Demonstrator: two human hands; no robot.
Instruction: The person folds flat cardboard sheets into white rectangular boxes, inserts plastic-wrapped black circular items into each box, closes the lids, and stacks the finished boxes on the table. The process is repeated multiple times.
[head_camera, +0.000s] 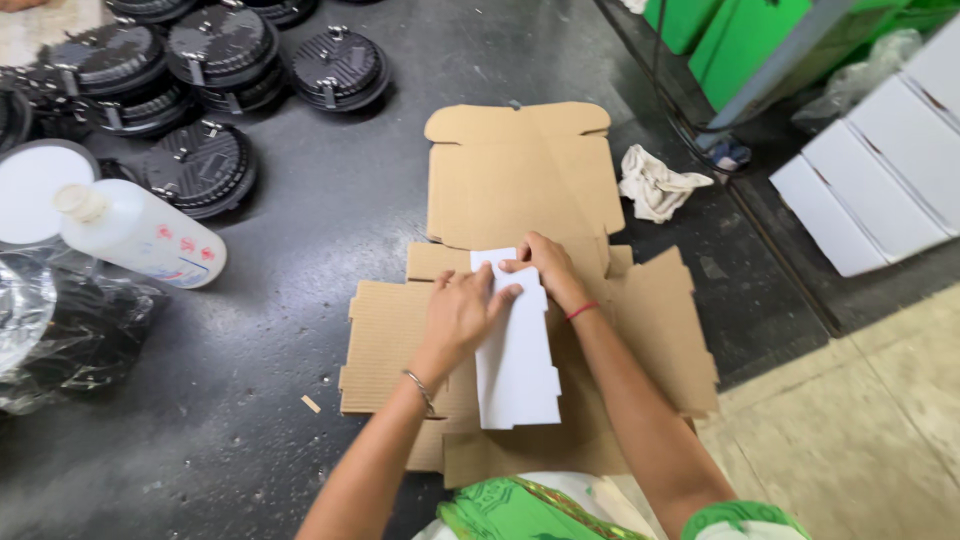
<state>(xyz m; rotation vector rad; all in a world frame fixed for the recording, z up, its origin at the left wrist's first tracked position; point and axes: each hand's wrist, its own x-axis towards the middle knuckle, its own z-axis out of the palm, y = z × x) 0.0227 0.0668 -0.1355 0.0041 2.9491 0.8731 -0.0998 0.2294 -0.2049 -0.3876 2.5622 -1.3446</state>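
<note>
Both hands are down on the cardboard here, right in the middle of the dark floor (300, 300). A flat brown cardboard box blank (520, 180) lies unfolded, its flaps spread out to either side, and a white folded card piece (518, 370) sits on top of it, running lengthwise toward the person. The left hand (462, 315) is pressed onto the left edge of that white piece, fingers spread and loosely curled over the edge, a thin bangle on the wrist. The right hand (548, 268) is at the far top corner of the white piece, fingertips bent and pinching down on it, a red thread around the wrist; whether it truly grips the card or only presses it flat, I can't tell from here. The two hands nearly touch each other at that top end. Off to the left, a white plastic bottle (140, 235) lies tipped on its side, resting on a crumpled clear plastic bag (50, 340), with a round white lid (35, 190) just behind it. Further back sit stacks of round black finned lamp housings (200, 165), crowded together. To the right of the cardboard, a crumpled white rag (655, 185) lies on the floor, and beyond it a row of flat white boxes (880, 170) leans together, with green bins (740, 30) behind. A green patterned garment (510, 510) shows at the bottom edge.
</note>
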